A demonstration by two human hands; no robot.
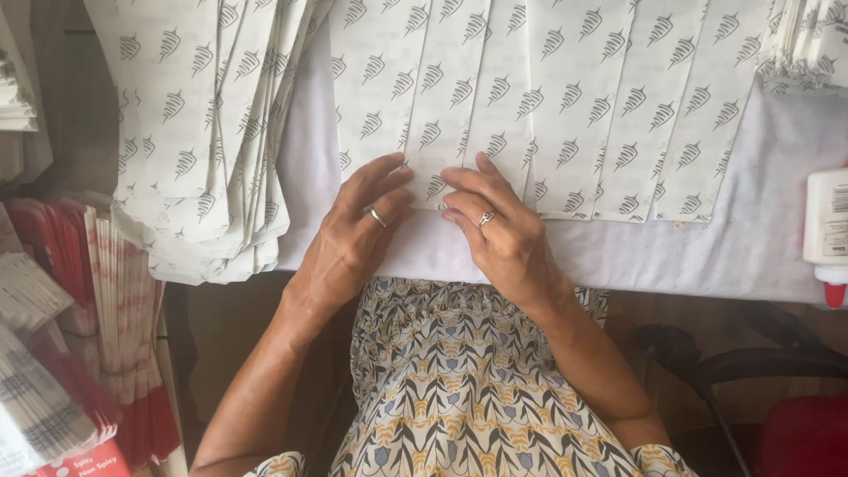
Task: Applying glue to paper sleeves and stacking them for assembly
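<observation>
Both hands flat on a row of printed paper sheets

The left hand (358, 225) and the right hand (495, 221) lie side by side at the near edge of a white-covered surface (760, 238). Each hand is spread, fingers extended and pressed down, pinching nothing. Their fingertips meet on the lower end of one printed paper sheet (442, 115), white with a repeating dark leaf-like mark, which sits in the middle of an overlapping row of such sheets (618, 106) fanned across the surface from the centre toward the right. The left fingers (380, 177) rest on the sheet's left lower corner; the right fingers (473, 181) rest just beside them on its right lower part. A ring (378, 217) shows on the left hand and another ring (486, 218) on the right.

To the left, a thick stack of the same printed sheets (203, 150) hangs over the surface's edge, well apart from the hands. Further left stand bundles of red and white paper packets (124, 327). At the far right edge, a white glue bottle (829, 230) with a red tip lies on the surface, tip pointing toward the person. Below the hands, the person's patterned dress (459, 380) fills the lower middle of the view
</observation>
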